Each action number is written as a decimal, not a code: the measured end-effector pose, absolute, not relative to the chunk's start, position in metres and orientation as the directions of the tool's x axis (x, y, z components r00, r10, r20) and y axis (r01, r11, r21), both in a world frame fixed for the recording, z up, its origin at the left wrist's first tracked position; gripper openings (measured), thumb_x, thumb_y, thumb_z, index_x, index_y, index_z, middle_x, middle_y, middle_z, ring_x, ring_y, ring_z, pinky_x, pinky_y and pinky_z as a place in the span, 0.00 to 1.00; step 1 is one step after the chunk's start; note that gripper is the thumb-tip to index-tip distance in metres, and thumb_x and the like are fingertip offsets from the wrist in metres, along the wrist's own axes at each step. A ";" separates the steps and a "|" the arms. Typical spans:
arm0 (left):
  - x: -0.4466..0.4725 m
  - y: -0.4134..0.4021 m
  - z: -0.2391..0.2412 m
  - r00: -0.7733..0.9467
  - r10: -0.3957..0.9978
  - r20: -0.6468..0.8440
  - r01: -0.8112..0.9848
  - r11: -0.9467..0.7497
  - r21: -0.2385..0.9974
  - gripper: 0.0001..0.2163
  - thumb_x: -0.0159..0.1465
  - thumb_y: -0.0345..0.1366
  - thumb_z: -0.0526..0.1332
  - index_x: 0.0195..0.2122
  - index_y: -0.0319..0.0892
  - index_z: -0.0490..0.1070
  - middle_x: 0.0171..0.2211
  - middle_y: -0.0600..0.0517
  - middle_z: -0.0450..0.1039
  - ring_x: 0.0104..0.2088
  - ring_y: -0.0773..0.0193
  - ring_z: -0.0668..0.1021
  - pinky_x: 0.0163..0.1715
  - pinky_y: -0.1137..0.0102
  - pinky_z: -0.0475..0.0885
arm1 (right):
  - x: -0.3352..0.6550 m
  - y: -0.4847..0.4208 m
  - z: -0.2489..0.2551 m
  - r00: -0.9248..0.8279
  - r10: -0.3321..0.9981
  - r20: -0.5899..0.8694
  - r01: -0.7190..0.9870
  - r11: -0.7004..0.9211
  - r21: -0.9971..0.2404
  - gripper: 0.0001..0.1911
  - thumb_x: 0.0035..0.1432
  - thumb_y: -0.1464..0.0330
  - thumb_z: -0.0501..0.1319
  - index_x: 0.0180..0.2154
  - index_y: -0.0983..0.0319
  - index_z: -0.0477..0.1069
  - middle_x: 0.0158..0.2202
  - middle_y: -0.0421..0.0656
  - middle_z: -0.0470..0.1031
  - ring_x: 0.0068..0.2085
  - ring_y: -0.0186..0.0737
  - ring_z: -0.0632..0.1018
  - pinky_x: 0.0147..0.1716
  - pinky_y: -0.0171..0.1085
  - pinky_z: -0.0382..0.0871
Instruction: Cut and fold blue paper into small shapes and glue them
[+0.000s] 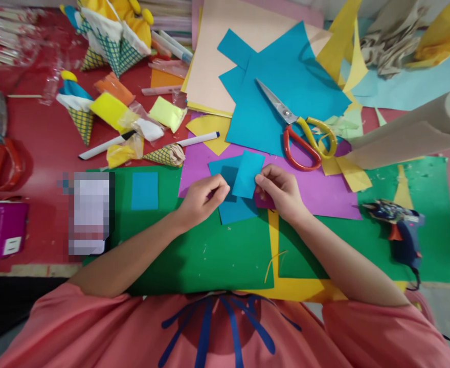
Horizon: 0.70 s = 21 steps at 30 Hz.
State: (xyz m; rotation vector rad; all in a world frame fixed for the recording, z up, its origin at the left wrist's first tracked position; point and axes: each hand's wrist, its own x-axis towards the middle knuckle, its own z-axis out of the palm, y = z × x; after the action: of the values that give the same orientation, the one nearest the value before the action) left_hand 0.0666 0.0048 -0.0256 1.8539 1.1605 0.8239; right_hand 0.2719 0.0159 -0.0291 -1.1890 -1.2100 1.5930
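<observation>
Between the thumb and fingers of my right hand (280,194) is a small rectangle of blue paper (249,175), gripped by its right edge and tilted. My left hand (205,199) is closed in a pinch just left of that rectangle, a narrow gap apart, and nothing shows in its fingers. Below both hands lies a larger blue sheet (230,210), partly covered by the held piece. Another blue rectangle (145,190) rests flat on the green sheet (194,255), to the left of my left hand. Purple paper (324,197) extends beneath and to the right of my right hand.
Scissors with red and yellow handles (301,138) lie on a big blue sheet (267,92). A glue gun (405,235) and a paper roll (409,128) are at right. Pens, wrapped pieces and small cones (77,110) crowd the back left, beyond a blurred-out phone (90,212).
</observation>
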 end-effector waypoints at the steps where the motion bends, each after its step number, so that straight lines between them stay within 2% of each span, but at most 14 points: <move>1: 0.066 0.005 -0.026 0.342 0.932 0.123 0.406 -0.265 0.874 0.16 0.68 0.44 0.50 0.25 0.42 0.60 0.20 0.57 0.61 0.21 0.71 0.64 0.22 0.74 0.60 | 0.272 0.016 -0.029 -0.249 0.945 -0.214 -0.052 -0.233 -0.971 0.17 0.55 0.56 0.64 0.27 0.61 0.63 0.20 0.35 0.68 0.18 0.26 0.67 0.17 0.27 0.60; 8: 0.069 0.009 -0.025 0.456 0.884 0.108 0.507 -0.357 0.784 0.16 0.68 0.42 0.52 0.25 0.41 0.65 0.21 0.55 0.67 0.24 0.69 0.69 0.27 0.72 0.63 | 0.271 0.015 -0.029 -0.265 0.939 -0.218 -0.035 -0.236 -0.971 0.18 0.54 0.55 0.64 0.27 0.61 0.63 0.20 0.35 0.69 0.18 0.26 0.67 0.17 0.28 0.60; 18: 0.069 0.007 -0.023 0.407 0.911 0.067 0.501 -0.284 0.817 0.19 0.69 0.47 0.47 0.25 0.43 0.63 0.20 0.55 0.67 0.21 0.69 0.68 0.24 0.73 0.63 | 0.273 0.017 -0.029 -0.332 0.914 -0.233 -0.058 -0.266 -0.962 0.17 0.55 0.55 0.63 0.29 0.61 0.65 0.23 0.36 0.70 0.21 0.26 0.69 0.18 0.28 0.62; 21: 0.070 0.008 -0.023 0.435 0.895 0.097 0.511 -0.334 0.792 0.19 0.69 0.46 0.48 0.25 0.42 0.63 0.20 0.55 0.68 0.22 0.69 0.68 0.25 0.73 0.63 | 0.274 0.017 -0.028 -0.370 0.901 -0.226 -0.041 -0.259 -0.965 0.17 0.54 0.55 0.64 0.28 0.62 0.66 0.22 0.36 0.69 0.21 0.27 0.69 0.19 0.28 0.62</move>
State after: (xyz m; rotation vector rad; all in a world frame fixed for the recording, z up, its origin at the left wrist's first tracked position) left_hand 0.0697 0.0080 -0.0229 1.9914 1.1803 0.7040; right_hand 0.2741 0.0167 -0.0280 -1.1238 -1.2781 1.7151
